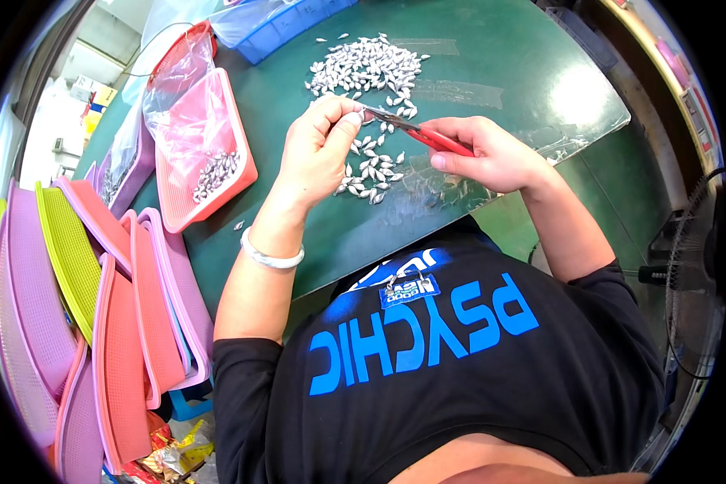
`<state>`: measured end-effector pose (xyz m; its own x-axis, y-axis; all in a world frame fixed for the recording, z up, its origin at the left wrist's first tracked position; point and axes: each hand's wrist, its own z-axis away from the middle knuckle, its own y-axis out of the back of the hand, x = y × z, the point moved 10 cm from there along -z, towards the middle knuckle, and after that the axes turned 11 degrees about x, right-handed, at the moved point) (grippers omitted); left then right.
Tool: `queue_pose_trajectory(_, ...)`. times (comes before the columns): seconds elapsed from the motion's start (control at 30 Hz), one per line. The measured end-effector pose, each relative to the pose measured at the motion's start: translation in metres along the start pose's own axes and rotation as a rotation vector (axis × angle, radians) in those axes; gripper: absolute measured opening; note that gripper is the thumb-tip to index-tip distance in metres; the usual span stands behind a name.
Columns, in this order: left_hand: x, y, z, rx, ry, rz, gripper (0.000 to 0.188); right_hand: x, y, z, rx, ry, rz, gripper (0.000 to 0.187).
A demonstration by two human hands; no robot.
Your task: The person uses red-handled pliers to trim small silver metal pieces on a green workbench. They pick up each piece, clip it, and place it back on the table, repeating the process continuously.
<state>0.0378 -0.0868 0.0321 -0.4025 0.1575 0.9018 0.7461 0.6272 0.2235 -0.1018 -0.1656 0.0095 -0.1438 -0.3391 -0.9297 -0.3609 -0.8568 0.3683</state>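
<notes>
A stack of plastic mesh trays [81,323] in pink, lime and coral leans at the far left of the scene, beside a green work table [540,89]. On the table's left side sits a coral tray [218,173] lined with a clear bag and holding a small heap of silvery pieces [215,173]; a blue bin [286,28] stands at the far edge.

Near the middle, the person's left hand [319,149], a pale bangle [270,256] on its wrist, is pinched closed on one small silvery piece [353,118], held between thumb and fingertips just above the table. The red-handled snips [427,135] meet that piece from the right, their blades at its tip. The right hand [484,153] is clenched around the red handles.

Beneath and beyond the hands, loose silvery pieces [367,68] lie spread over the green surface, the larger heap on the far side and a thinner scatter [371,173] near the person.

The step in hand looks to be trimming a single piece with the snips. The next move would seem to call for a firm squeeze of the handles while the left fingers keep the piece steady and clear of the blades, then setting the cut piece aside, probably in the coral tray.
</notes>
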Motion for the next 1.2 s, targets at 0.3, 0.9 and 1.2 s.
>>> queue_pose_trajectory(0.3,0.003,0.009,0.011,-0.065,-0.002,-0.194,0.013,-0.008,-0.012,0.001,0.011,0.048,0.081,0.034)
queue_pose_trajectory(0.9,-0.005,0.015,0.016,0.056,0.077,0.092,0.016,-0.022,-0.018,-0.001,0.163,0.189,0.174,0.026)
queue_pose_trajectory(1.2,0.000,0.021,0.021,0.209,0.009,0.012,0.018,-0.042,-0.016,0.008,0.409,0.509,0.503,0.039)
